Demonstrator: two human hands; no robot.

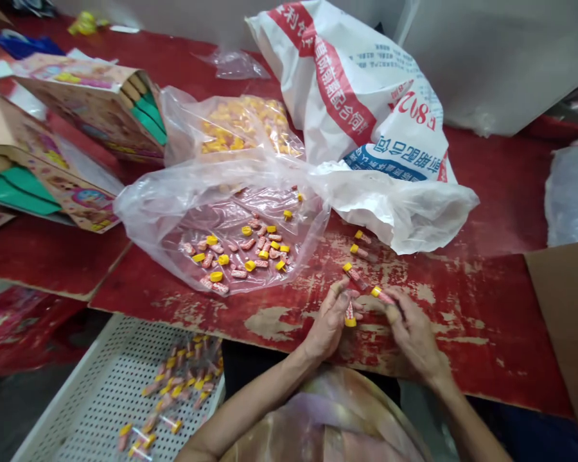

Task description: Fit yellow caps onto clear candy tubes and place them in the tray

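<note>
My left hand is closed around a small clear tube of pink pieces, its yellow cap pointing down toward me. To its right, my right hand grips another yellow-capped tube between thumb and fingers. Just beyond my fingertips, a third capped tube lies on the worn red table. Two more tubes rest farther back. An open clear plastic bag on the left holds several pink pieces and yellow caps.
A bag of yellow caps and a white printed sack stand behind. Open printed boxes are at the left. Below the table edge, a white perforated crate holds capped tubes. Cardboard borders the right.
</note>
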